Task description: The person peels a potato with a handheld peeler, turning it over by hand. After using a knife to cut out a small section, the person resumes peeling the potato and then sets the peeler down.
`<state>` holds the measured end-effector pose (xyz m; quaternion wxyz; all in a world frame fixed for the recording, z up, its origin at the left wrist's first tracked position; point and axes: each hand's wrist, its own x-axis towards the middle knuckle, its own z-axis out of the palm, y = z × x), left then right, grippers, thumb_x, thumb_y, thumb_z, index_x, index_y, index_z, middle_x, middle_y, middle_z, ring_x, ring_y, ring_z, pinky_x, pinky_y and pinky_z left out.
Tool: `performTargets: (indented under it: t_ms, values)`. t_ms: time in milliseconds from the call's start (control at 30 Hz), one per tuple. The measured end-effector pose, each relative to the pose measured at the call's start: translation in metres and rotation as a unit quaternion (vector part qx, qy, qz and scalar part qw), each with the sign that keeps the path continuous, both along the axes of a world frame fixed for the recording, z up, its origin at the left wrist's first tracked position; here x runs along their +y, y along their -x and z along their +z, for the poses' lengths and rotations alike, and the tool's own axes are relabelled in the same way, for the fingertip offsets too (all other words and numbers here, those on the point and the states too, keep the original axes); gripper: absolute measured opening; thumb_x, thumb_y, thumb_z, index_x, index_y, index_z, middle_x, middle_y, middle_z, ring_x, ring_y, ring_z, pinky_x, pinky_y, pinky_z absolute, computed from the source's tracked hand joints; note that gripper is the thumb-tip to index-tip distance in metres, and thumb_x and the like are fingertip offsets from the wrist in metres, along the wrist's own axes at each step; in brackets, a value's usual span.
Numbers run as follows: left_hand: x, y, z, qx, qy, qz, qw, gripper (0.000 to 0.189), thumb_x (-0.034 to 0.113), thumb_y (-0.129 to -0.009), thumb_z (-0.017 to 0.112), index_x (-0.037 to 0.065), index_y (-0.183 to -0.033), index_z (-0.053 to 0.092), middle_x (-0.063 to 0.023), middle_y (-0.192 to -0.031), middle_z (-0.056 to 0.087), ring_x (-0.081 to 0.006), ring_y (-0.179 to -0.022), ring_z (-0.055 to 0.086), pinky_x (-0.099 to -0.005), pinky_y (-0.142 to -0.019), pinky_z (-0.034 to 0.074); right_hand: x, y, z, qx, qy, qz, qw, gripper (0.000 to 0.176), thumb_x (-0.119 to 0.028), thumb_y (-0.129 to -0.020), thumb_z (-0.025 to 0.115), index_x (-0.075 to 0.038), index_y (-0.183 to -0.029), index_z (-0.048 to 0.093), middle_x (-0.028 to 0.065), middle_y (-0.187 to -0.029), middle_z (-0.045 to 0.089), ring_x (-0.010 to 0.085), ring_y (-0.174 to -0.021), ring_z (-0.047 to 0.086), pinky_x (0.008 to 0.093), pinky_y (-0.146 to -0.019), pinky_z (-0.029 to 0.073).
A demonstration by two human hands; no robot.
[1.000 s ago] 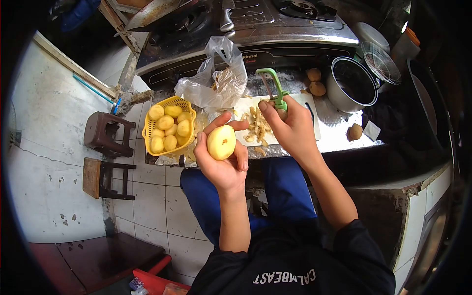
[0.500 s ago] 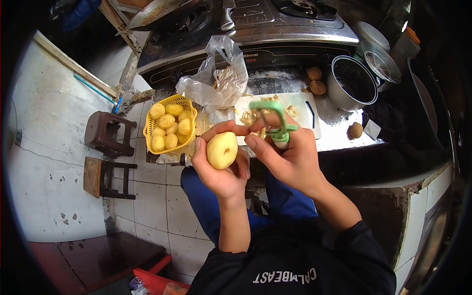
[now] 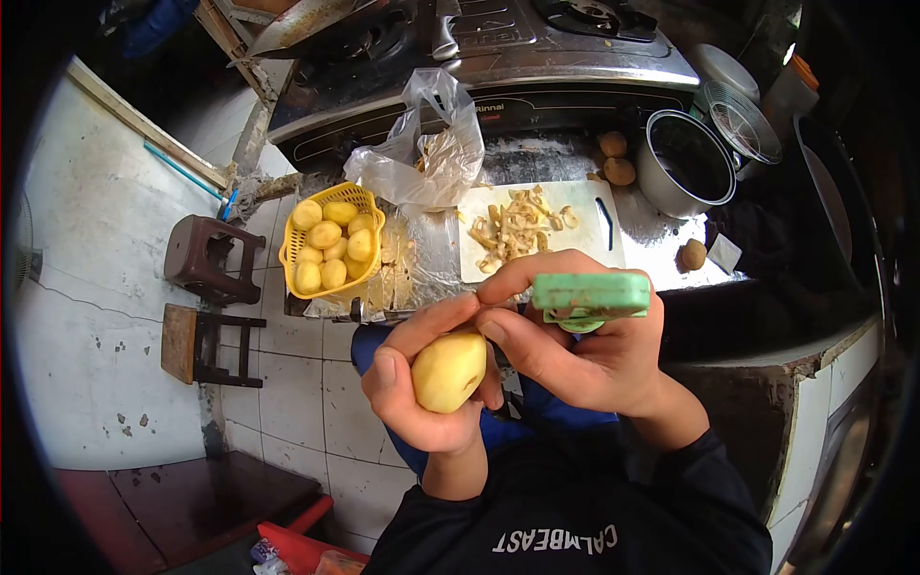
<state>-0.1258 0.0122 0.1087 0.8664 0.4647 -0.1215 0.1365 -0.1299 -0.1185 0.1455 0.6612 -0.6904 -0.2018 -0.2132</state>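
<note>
In my left hand [image 3: 422,393] sits a peeled potato [image 3: 448,372], pale yellow with a dark spot low on its right side. My right hand [image 3: 594,355] is closed around a green peeler [image 3: 590,295], its head raised and turned toward me. The right thumb and forefinger touch the left fingertips just above the potato. Beyond the hands, a white cutting board [image 3: 589,247] carries a heap of potato peels [image 3: 517,222]. To the left, a yellow basket [image 3: 376,251] holds several peeled potatoes [image 3: 324,236].
A plastic bag [image 3: 422,144] with peels lies behind the board. Unpeeled potatoes [image 3: 619,172] sit beside a pot [image 3: 661,182] at the right, another potato [image 3: 692,254] nearer me. A gas stove [image 3: 498,72] stands behind. Stools [image 3: 206,259] are on the left.
Both hands have moved down toward my body, with the potato and peeler still held. The potato has turned, the peeler's head has swung toward me, and the peels on the board are now uncovered.
</note>
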Motion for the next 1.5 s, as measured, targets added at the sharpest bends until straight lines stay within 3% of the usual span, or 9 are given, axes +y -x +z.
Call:
performTargets:
  t_ms: [167,233,400,533,633,933,1367,1433,1500]
  values:
    - [0.000,0.002,-0.001,-0.035,-0.009,0.012,0.999,0.063,0.040,-0.093,0.030,-0.011,-0.100,0.065,-0.0226,-0.080,0.066,-0.0170,-0.039,0.050,-0.0245,-0.036,0.038,-0.002,0.003,0.003,-0.002,0.013,0.008,1.000,0.017,0.006,-0.081,0.069,0.005,-0.098,0.064,0.0053,-0.074,0.068,0.0042,-0.058,0.059,0.0178,-0.049,0.044]
    - [0.002,0.003,0.000,-0.046,-0.031,0.022,0.998,0.062,0.039,-0.092,0.031,-0.011,-0.101,0.066,-0.0227,-0.080,0.066,-0.0171,-0.040,0.051,-0.0244,-0.036,0.039,-0.001,0.005,0.004,0.005,0.025,-0.004,1.000,0.020,0.002,-0.079,0.067,0.002,-0.099,0.063,0.0076,-0.074,0.068,0.0128,-0.060,0.068,0.0233,-0.054,0.052]
    - [-0.002,-0.003,-0.002,-0.150,-0.233,0.187,0.942,0.057,0.033,-0.090,0.032,-0.010,-0.100,0.068,-0.0260,-0.084,0.068,-0.0282,-0.066,0.067,-0.0322,-0.058,0.055,-0.002,-0.002,0.004,-0.091,0.111,-0.084,0.986,0.022,0.000,-0.074,0.068,0.000,-0.096,0.064,0.0072,-0.073,0.067,0.0154,-0.059,0.068,0.0243,-0.053,0.052]
    - [-0.003,0.002,0.002,-0.148,-0.250,0.201,0.935,0.058,0.033,-0.090,0.031,-0.011,-0.098,0.068,-0.0273,-0.085,0.068,-0.0313,-0.075,0.069,-0.0370,-0.068,0.057,-0.004,-0.003,0.004,-0.076,0.110,-0.068,0.989,0.019,-0.001,-0.074,0.067,-0.001,-0.092,0.065,0.0069,-0.069,0.065,0.0154,-0.054,0.065,0.0254,-0.049,0.050]
    - [-0.005,0.004,0.003,-0.131,-0.251,0.214,0.935,0.060,0.036,-0.090,0.029,-0.012,-0.088,0.065,-0.0236,-0.083,0.068,-0.0295,-0.075,0.066,-0.0385,-0.067,0.055,0.003,-0.004,-0.001,-0.048,0.056,-0.071,0.995,0.017,-0.002,-0.075,0.067,0.000,-0.091,0.065,0.0053,-0.063,0.062,0.0125,-0.048,0.060,0.0250,-0.046,0.046]
    - [0.004,0.016,0.004,-0.067,-0.180,0.105,0.976,0.057,0.038,-0.091,0.028,-0.008,-0.088,0.061,-0.0199,-0.087,0.065,-0.0282,-0.083,0.062,-0.0395,-0.075,0.051,0.006,0.002,0.000,0.074,-0.072,0.042,0.994,0.009,-0.003,-0.079,0.064,0.000,-0.087,0.064,0.0021,-0.061,0.057,0.0060,-0.048,0.052,0.0229,-0.045,0.041]
    - [0.004,0.020,0.013,0.003,-0.098,0.059,0.993,0.057,0.040,-0.092,0.029,-0.007,-0.088,0.062,-0.0201,-0.084,0.065,-0.0279,-0.080,0.062,-0.0393,-0.074,0.050,0.004,0.005,0.006,0.107,-0.088,0.091,0.986,0.010,-0.003,-0.080,0.063,0.000,-0.090,0.064,0.0045,-0.069,0.060,0.0091,-0.055,0.057,0.0240,-0.049,0.042]
    - [0.002,0.019,0.011,0.004,-0.092,0.073,0.993,0.058,0.040,-0.092,0.030,-0.007,-0.089,0.063,-0.0208,-0.083,0.065,-0.0288,-0.078,0.062,-0.0393,-0.072,0.051,0.004,0.011,0.009,0.186,-0.106,0.078,0.974,0.014,-0.004,-0.080,0.064,0.000,-0.093,0.064,0.0038,-0.071,0.063,0.0082,-0.056,0.059,0.0221,-0.049,0.043]
    - [0.002,0.018,0.009,0.006,-0.087,0.086,0.992,0.059,0.041,-0.092,0.030,-0.007,-0.090,0.064,-0.0214,-0.083,0.065,-0.0296,-0.077,0.062,-0.0393,-0.071,0.051,0.006,0.009,0.005,0.132,-0.082,0.054,0.986,0.016,-0.004,-0.079,0.066,0.000,-0.094,0.063,0.0037,-0.072,0.064,0.0090,-0.056,0.060,0.0223,-0.049,0.044]
